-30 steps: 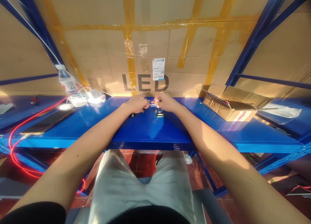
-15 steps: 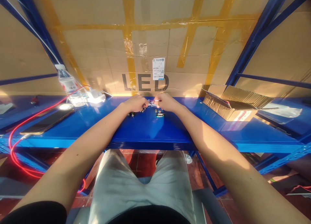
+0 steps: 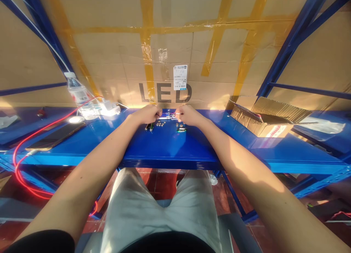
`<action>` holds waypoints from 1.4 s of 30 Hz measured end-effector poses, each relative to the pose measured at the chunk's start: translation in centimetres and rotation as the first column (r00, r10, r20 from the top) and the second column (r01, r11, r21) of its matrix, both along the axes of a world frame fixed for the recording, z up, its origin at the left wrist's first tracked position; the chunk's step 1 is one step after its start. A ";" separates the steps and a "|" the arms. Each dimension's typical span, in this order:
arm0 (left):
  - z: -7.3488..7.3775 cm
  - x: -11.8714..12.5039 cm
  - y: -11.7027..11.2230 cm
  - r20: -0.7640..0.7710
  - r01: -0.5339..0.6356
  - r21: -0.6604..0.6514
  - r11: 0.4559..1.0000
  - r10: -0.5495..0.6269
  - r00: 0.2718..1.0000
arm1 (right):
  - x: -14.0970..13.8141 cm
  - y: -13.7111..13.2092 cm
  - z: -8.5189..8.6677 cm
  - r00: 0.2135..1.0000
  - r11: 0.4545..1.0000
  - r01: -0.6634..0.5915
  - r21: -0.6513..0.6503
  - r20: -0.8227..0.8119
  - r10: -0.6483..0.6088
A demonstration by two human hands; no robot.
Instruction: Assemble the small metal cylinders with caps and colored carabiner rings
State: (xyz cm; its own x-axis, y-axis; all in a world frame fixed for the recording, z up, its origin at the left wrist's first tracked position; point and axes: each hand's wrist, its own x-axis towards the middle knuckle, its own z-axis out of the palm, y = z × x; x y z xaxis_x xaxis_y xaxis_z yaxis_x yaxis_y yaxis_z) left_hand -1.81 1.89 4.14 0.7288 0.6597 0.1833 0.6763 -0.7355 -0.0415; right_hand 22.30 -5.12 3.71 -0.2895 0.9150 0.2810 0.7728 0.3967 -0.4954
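My left hand point(image 3: 148, 114) is closed, fingers curled, at the left ends of several slender blue and silver pen-like pieces point(image 3: 166, 115) on the blue tabletop. On their right side my right hand point(image 3: 188, 115) is closed in a pinch; what lies between its fingertips is too small to make out. Just below the left hand are dark, shiny thin tubes point(image 3: 149, 127). Beside them lie several small metal parts point(image 3: 160, 124). A shiny greenish piece point(image 3: 181, 129) rests below the right hand, with small silver bits near it.
A large taped carton point(image 3: 120, 62) stands behind the blue table point(image 3: 170, 147). On the left are a water bottle point(image 3: 79, 93), a white charger point(image 3: 109, 108), a phone point(image 3: 56, 136) and a red cable point(image 3: 17, 147). An opened small cardboard box point(image 3: 270, 125) sits at right.
My left hand has moved left, uncovering more of the slender blue and silver pieces and the small metal parts. My right hand stays in nearly the same place.
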 end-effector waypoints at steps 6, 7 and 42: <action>-0.3 -0.5 0.0 -0.052 -0.007 -0.079 0.997 0.003 0.999 | -0.2 -0.5 0.2 1.000 0.999 0.017 -0.027 -0.012 -0.017; -0.4 -0.4 0.0 -0.058 -0.013 -0.076 0.997 0.009 0.998 | -0.2 -0.5 0.2 1.000 1.000 0.004 -0.020 -0.008 -0.004; -0.7 -0.9 1.1 -0.054 -0.073 -0.042 0.996 0.070 0.996 | -0.1 -0.2 0.1 1.000 1.000 0.004 0.012 0.025 -0.005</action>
State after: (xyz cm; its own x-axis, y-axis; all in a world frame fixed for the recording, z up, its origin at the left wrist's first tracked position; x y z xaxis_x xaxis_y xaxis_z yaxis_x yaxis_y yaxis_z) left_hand -2.68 3.01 3.48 0.6872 0.7171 0.1162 0.7250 -0.6872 -0.0472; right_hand 22.18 -5.36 3.79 -0.2927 0.9130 0.2842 0.7869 0.3988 -0.4709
